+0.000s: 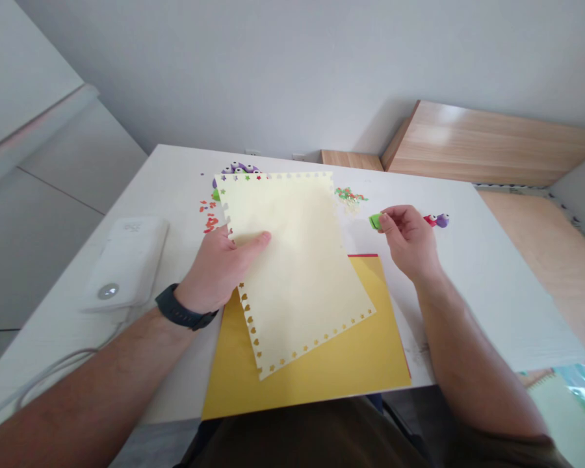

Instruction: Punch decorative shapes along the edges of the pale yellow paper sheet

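My left hand (224,263) grips a pale yellow sheet (297,260) by its left side, thumb on top and fingers hidden beneath. Small stars and other shapes are punched along the sheet's edges. It is tilted over a darker yellow sheet (322,374), whose right edge shows some red underneath. To the right, my right hand (402,231) pinches a small green object (375,221) between thumb and fingers. Small green, orange and pale paper bits (351,197) lie between the sheet and that hand.
Purple items with eye shapes (244,168) sit behind the pale sheet, and red bits (210,223) at its left. A red and purple item (441,220) is beyond my right hand. A white device (127,260) with a cable lies on the left of the white table (468,286).
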Demonstrator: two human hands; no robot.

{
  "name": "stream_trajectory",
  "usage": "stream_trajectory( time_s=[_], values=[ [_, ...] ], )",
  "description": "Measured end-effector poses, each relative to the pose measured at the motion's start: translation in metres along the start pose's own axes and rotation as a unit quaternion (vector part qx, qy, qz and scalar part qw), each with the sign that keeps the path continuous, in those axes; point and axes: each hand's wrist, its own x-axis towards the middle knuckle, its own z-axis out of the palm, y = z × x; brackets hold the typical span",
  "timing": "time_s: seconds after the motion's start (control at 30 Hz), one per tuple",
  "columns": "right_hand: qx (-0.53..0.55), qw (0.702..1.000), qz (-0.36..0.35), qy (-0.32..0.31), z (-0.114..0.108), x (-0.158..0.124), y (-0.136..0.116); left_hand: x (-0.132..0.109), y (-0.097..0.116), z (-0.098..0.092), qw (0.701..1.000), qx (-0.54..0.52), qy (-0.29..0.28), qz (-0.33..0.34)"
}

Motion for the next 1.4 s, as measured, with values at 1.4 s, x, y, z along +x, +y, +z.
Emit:
stream_trajectory(
  time_s=[1.4],
  values=[
    [-0.434,0.899,0.067,0.005,-0.053,0.014,-0.007,0.004,-0.007,-0.003,1.000,-0.007,-0.019,0.004]
  ],
)
